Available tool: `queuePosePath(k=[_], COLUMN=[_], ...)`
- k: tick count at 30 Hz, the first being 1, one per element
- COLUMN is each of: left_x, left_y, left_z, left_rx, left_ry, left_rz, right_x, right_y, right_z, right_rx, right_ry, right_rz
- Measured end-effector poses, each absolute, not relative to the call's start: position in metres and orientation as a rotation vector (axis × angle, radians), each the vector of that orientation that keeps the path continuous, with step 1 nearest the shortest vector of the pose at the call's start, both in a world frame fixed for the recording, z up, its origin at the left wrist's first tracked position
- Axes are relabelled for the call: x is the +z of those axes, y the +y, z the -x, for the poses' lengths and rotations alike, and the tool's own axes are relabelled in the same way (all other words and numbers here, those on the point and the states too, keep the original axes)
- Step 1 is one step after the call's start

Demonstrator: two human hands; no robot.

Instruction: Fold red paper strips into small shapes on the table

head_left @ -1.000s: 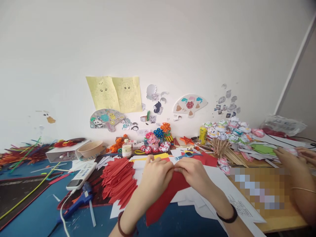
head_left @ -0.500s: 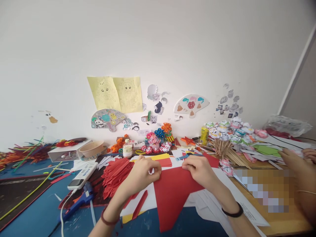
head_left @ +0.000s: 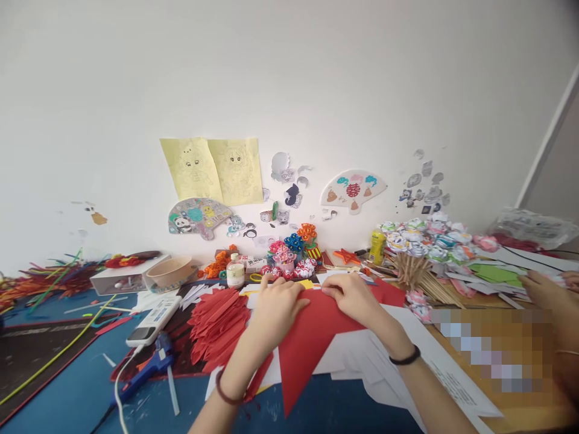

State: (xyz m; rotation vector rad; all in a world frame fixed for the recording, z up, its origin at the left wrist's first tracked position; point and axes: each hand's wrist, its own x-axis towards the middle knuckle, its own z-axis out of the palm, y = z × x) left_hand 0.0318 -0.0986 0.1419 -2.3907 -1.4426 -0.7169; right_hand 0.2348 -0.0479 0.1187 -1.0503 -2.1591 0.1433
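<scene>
White wall [head_left: 289, 72] fills the upper half of the frame, with yellow drawings [head_left: 212, 169] and a paper fan [head_left: 353, 189] stuck on it near the centre. Below runs a blue table [head_left: 67, 398], crowded with craft clutter.

At lower centre the left hand [head_left: 277, 307] lies palm down on a red paper sheet [head_left: 307, 343], fingers spread flat and gripping nothing. Just right of it the right hand [head_left: 353, 298] presses on the sheet's far edge; its fingertips are bent under, so whether it pinches the paper cannot be told. The sheet lies on white papers [head_left: 357, 361], one corner pointing toward the bottom edge. Both hands cover its far edge.

Left of the left hand is a pile of folded red paper strips [head_left: 217, 325], touching the sheet's left side. Farther left lie a blue glue gun [head_left: 149, 367] and a white remote [head_left: 151, 319].

At the right edge another person's hand [head_left: 547, 295] is cut off by the frame, and a blurred patch [head_left: 488, 349] hides the tabletop beneath it.
</scene>
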Motion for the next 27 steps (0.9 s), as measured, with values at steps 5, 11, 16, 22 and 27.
queuePosePath(k=[5,11,16,22,27], left_x=[0.126,0.114,0.104,0.108,0.113], left_y=[-0.074,-0.06,-0.059,-0.064,-0.068], left_z=[-0.041,-0.039,-0.038,-0.026,-0.008], left_rx=[-0.705,-0.913,-1.022,-1.073,-1.069], left_ry=[-1.534,-1.529,-1.544,-1.575,-1.598], left_rz=[2.427,2.581,2.635,2.587,2.584], right_x=[0.126,0.125,0.117,0.111,0.107], right_y=[-0.035,-0.017,-0.008,-0.009,-0.009], right_z=[-0.226,-0.216,-0.219,-0.238,-0.266], right_rx=[0.233,0.433,0.721,0.945,0.963], right_ry=[-2.289,-2.419,-2.453,-2.386,-2.379], right_rz=[0.973,0.89,0.808,0.767,0.821])
